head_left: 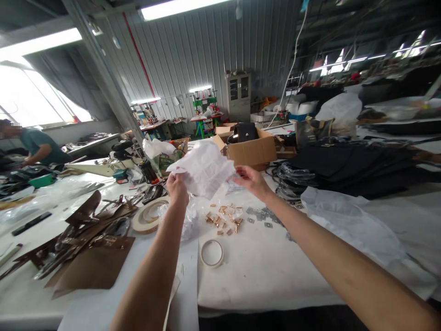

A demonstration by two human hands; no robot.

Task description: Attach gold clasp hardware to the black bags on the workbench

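Observation:
My left hand [177,186] is closed on the left edge of a crumpled white sheet [206,168] that looks like thin tissue paper, held up above the table. At the sheet's right edge, my right hand [254,183] has its thumb and fingers closed on the border. Below the sheet lie loose gold-coloured metal fittings [223,220], with clear plastic wrapping [188,223] to their left. Several small grey square plates [263,214] are scattered below my right hand. Nearer to me, a roll of tape [212,253] lies flat on the table.
Brown leather-like pieces [93,262] and larger tape rolls [148,218] lie on the left. A cardboard box [253,149] with black items stands behind the sheet. Black fabric [351,168] and white sheeting [347,225] cover the right. A person [43,145] works far left.

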